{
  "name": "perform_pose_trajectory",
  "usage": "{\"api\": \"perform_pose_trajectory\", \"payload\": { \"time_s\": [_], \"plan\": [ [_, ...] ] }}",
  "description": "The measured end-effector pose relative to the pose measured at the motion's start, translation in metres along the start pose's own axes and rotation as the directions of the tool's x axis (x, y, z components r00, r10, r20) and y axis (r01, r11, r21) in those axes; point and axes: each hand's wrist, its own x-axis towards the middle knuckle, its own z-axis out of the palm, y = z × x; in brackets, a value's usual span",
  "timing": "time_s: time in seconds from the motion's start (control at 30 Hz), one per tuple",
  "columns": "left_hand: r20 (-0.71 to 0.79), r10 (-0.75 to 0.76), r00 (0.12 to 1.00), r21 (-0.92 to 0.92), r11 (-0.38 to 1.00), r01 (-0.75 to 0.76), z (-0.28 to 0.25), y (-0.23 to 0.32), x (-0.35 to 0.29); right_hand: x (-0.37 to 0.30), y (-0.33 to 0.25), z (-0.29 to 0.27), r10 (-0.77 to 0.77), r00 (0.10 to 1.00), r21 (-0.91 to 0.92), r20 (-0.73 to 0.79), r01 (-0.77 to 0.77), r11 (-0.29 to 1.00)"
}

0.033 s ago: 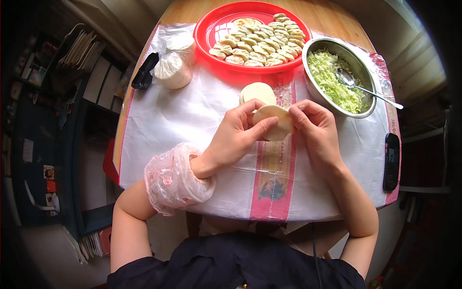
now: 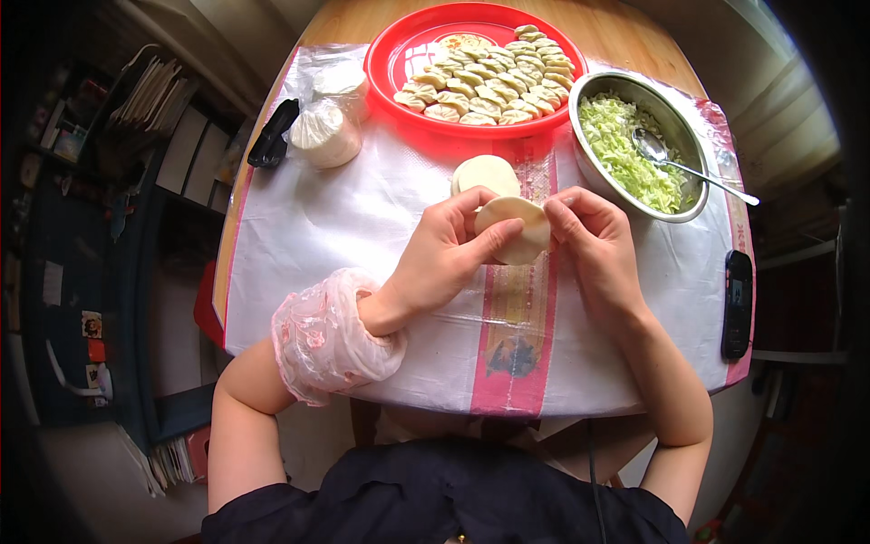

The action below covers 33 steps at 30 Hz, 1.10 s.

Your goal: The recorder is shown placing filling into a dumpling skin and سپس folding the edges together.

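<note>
My left hand holds a round, pale dumpling wrapper, its thumb lying across the near face and its fingers behind. At the wrapper's right edge, my right hand has thumb and fingers pinched together on the rim. Just beyond lies a stack of round wrappers on the covered table. Shredded pale-green cabbage filling sits in a metal bowl beyond my right hand, with a spoon leaning over its rim. Rows of pleated dumplings cover much of a red round tray at the far side.
Bagged stacks of white rounds stand at the far left beside a black case. A black phone lies at the table's right edge. A plastic cover with a pink-edged stripe spreads over the wooden table. Shelves stand at left.
</note>
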Motion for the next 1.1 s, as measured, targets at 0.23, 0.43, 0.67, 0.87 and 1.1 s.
{"api": "perform_pose_trajectory", "payload": {
  "time_s": [0.23, 0.43, 0.67, 0.87, 1.1],
  "plan": [
    [-0.023, 0.015, 1.0, 0.064, 0.998, -0.014, -0.0004, -0.0001, 0.0006, 0.002, 0.008, -0.0024, -0.188, 0.981, -0.102, 0.037, 0.191, 0.976],
    [-0.031, 0.007, 0.999, 0.054, 0.999, -0.006, 0.0002, 0.0013, -0.0012, 0.0005, 0.0044, 0.0021, -0.121, 0.992, -0.072, 0.023, 0.123, 0.99],
    [0.008, 0.006, 1.0, 0.033, 0.999, -0.006, 0.0, 0.0013, 0.0, 0.0, 0.0041, 0.0007, -0.145, 0.989, -0.107, 0.041, 0.149, 0.983],
    [0.01, -0.034, 0.999, 0.031, 0.999, 0.034, 0.001, 0.0041, -0.001, -0.0007, 0.0031, 0.002, -0.072, 0.997, -0.039, 0.039, 0.074, 0.996],
    [0.026, 0.029, 0.999, 0.06, 0.998, -0.03, 0.0004, -0.0026, 0.0, -0.0009, 0.0023, 0.0007, -0.079, 0.997, -0.112, 0.012, 0.08, 0.99]
  ]
}}
